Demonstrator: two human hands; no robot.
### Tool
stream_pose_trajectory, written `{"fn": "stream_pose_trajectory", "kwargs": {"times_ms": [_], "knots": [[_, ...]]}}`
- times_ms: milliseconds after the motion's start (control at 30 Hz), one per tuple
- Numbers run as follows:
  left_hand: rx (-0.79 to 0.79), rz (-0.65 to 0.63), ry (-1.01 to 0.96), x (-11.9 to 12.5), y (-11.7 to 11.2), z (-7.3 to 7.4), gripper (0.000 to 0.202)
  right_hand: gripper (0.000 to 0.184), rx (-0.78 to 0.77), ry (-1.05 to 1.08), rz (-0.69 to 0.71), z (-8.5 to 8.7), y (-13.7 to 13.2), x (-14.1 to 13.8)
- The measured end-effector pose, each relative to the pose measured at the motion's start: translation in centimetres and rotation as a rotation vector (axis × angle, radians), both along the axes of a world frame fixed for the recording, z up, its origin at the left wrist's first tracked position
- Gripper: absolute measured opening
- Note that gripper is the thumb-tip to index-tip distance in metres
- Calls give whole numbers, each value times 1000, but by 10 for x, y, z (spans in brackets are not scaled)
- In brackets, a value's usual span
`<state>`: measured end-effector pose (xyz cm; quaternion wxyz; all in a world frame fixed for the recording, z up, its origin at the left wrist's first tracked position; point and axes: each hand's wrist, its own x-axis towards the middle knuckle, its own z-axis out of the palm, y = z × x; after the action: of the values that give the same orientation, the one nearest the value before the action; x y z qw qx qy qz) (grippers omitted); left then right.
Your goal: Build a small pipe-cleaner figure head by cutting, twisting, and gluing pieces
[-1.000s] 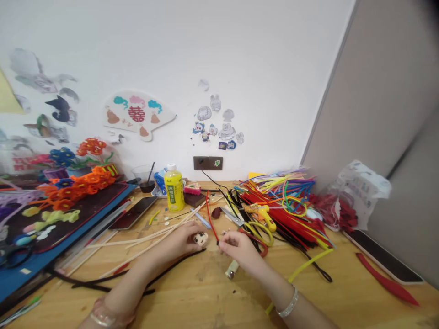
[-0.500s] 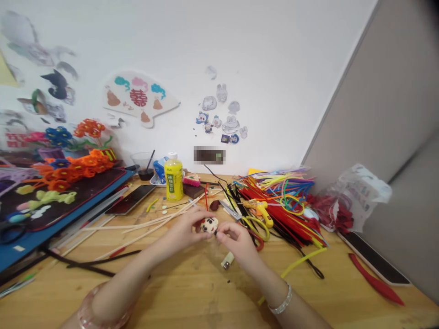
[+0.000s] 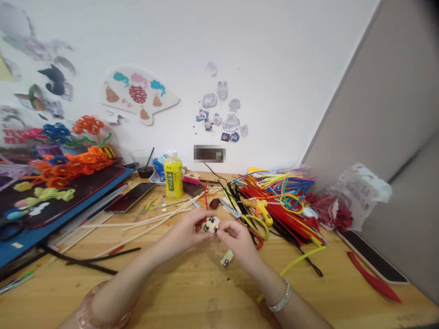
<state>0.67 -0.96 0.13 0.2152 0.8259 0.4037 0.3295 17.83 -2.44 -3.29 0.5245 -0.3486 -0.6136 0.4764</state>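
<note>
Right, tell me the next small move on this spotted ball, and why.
Probably turn the cream ball with black patches slightly within the left hand, so the right hand can reach another side. Both hands close around it, the right fingertips sit against its right edge, and the patches face up, so a small turn seems the sensible way to expose fresh surface.

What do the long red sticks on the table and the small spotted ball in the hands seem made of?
The small spotted ball looks soft and matte, perhaps clay or fuzzy fibre; its surface is too small to tell. The red sticks look like chenille pipe cleaners: thin, bent in places, with a fuzzy, matte finish; any wire core is hidden.
</note>
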Motion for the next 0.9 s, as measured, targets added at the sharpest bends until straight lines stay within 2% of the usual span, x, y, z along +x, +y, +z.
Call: {"fn": "stream_pose_trajectory", "kwargs": {"times_ms": [300,533,633,767,900], "knots": [[-47,-4,-17,0,0,0,40,13,-20,18,-15,0,0,0],[-121,-85,-45,7,-8,3,26,13,-10,50,-117,-3,2,1],[-153,-69,-70,15,-12,0,27,16,-27,44,-170,-5,4,0],[-58,-7,-100,23,-13,-8,25,13,18,-53,-212,-6,3,-1],[-17,33,-108,26,-12,-14,19,11,184,-276,-275,-2,-2,-1]]}}
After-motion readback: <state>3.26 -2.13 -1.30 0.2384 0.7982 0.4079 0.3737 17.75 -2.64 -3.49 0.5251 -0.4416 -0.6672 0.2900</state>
